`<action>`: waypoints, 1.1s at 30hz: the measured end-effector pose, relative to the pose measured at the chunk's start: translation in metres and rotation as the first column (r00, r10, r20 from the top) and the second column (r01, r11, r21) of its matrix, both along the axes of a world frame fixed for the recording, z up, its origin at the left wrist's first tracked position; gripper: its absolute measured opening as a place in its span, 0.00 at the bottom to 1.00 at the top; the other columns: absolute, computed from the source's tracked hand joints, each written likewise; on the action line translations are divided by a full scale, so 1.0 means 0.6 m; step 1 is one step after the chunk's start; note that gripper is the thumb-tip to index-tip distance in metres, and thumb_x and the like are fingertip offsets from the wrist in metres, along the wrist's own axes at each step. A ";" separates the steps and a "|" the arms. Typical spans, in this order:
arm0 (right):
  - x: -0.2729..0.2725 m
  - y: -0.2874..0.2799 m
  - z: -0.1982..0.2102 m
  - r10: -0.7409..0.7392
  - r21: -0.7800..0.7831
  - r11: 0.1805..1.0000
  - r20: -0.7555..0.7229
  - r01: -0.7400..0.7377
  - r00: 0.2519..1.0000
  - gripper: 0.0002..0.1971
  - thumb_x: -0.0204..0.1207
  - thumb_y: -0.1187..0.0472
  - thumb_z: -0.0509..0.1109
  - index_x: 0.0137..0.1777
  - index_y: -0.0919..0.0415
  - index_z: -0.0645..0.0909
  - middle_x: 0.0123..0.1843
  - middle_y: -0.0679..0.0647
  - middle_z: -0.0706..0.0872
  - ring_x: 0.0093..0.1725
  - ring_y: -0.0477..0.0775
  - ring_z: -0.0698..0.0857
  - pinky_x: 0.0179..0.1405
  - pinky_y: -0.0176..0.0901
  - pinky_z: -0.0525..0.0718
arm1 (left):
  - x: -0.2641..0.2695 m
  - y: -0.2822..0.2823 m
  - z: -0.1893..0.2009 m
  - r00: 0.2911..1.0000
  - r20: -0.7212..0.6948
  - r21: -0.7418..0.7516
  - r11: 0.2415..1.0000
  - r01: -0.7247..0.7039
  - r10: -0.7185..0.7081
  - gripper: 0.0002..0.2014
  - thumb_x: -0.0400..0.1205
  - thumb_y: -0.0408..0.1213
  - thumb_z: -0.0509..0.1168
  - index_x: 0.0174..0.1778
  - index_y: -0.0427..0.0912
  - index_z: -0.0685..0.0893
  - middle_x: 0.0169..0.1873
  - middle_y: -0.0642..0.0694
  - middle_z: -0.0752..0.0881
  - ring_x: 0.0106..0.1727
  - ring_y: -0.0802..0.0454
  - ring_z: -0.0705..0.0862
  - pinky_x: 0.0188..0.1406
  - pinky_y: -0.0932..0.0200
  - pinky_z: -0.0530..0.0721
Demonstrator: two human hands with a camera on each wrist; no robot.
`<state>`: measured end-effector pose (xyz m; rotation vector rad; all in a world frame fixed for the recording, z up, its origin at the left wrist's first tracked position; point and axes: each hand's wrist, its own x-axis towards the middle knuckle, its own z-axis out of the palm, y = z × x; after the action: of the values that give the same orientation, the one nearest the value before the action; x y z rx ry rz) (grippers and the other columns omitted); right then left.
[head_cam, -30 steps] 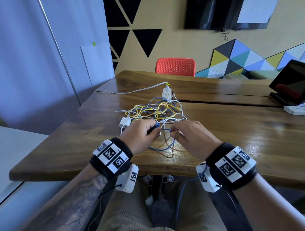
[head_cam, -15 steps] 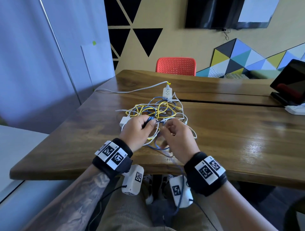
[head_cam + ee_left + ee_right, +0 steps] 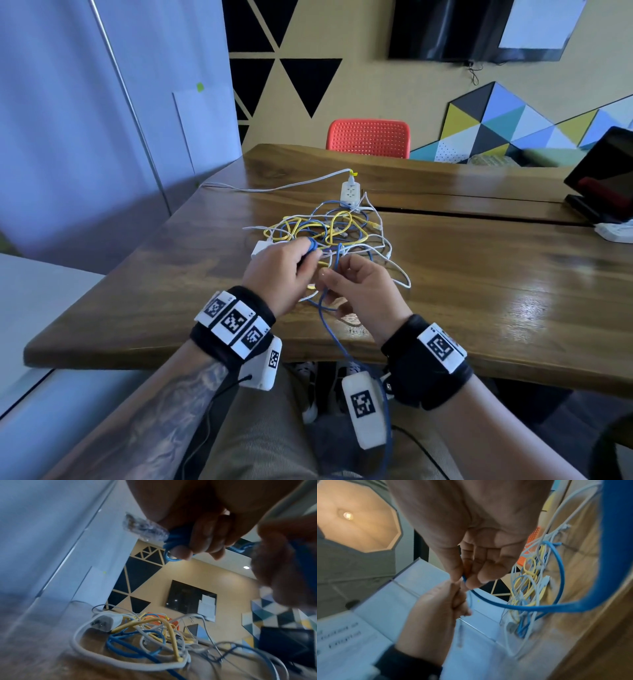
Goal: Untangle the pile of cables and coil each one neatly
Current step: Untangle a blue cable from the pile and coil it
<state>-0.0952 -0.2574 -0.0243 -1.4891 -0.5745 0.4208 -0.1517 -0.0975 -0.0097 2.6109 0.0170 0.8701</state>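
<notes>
A tangle of blue, yellow and white cables (image 3: 337, 231) lies mid-table. Just in front of it my left hand (image 3: 308, 255) grips a small coil of the blue cable (image 3: 312, 245). The left wrist view shows that coil (image 3: 176, 538) round my fingers, with its clear plug (image 3: 144, 527) sticking out. My right hand (image 3: 329, 274) pinches a strand of the same blue cable (image 3: 337, 260) between thumb and fingers, close beside the left. That pinch (image 3: 464, 578) is plain in the right wrist view. The blue cable (image 3: 327, 325) trails down over the table's near edge to my lap.
A white power strip (image 3: 350, 193) with its lead sits behind the pile. A white charger (image 3: 260, 248) lies at the pile's left. A tablet on a stand (image 3: 606, 178) and another white strip (image 3: 616, 233) are far right. A red chair (image 3: 368, 138) stands beyond the wooden table (image 3: 496, 291).
My right hand has moved left and turned, closing up beside the left hand, with blue cable now trailing from it over the edge. The left hand keeps its coil and has edged toward the pile.
</notes>
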 end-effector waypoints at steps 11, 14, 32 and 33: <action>0.064 -0.028 -0.018 -0.192 -0.179 0.940 0.425 0.290 0.885 0.08 0.85 0.63 0.69 0.45 0.57 0.86 0.25 0.41 0.79 0.26 0.41 0.77 0.30 0.37 0.80 | -0.005 0.022 -0.007 0.997 -0.079 0.022 1.000 -0.008 0.010 0.21 0.85 0.43 0.64 0.27 0.45 0.68 0.18 0.50 0.69 0.21 0.52 0.69 0.21 0.57 0.61; 0.074 -0.043 -0.013 -0.073 -0.306 0.918 0.496 0.252 0.866 0.08 0.85 0.60 0.68 0.45 0.56 0.85 0.25 0.39 0.78 0.28 0.39 0.74 0.29 0.31 0.69 | -0.003 0.026 -0.017 0.992 -0.122 -0.053 0.998 0.016 -0.022 0.21 0.85 0.44 0.64 0.26 0.43 0.68 0.18 0.50 0.68 0.21 0.51 0.67 0.21 0.56 0.61; 0.027 -0.029 -0.013 0.342 -0.384 0.898 0.300 -0.216 0.890 0.22 0.87 0.68 0.63 0.46 0.36 0.84 0.29 0.58 0.83 0.28 0.57 0.84 0.32 0.50 0.86 | 0.003 -0.017 0.015 0.819 0.366 -0.907 -0.366 0.208 -0.442 0.11 0.85 0.36 0.53 0.45 0.38 0.79 0.25 0.53 0.67 0.22 0.57 0.67 0.36 0.59 0.79; 0.017 -0.027 -0.013 0.375 -0.431 0.873 0.288 -0.231 0.881 0.16 0.87 0.67 0.62 0.48 0.43 0.83 0.30 0.59 0.85 0.28 0.59 0.87 0.32 0.49 0.88 | 0.007 -0.020 0.014 0.843 0.385 -0.897 -0.367 0.247 -0.375 0.11 0.87 0.35 0.52 0.47 0.37 0.79 0.26 0.52 0.69 0.24 0.56 0.70 0.38 0.58 0.81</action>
<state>-0.0849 -0.2734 -0.0321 -1.8802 -1.0870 0.5313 -0.1478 -0.1095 -0.0015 0.7932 -0.0101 0.1587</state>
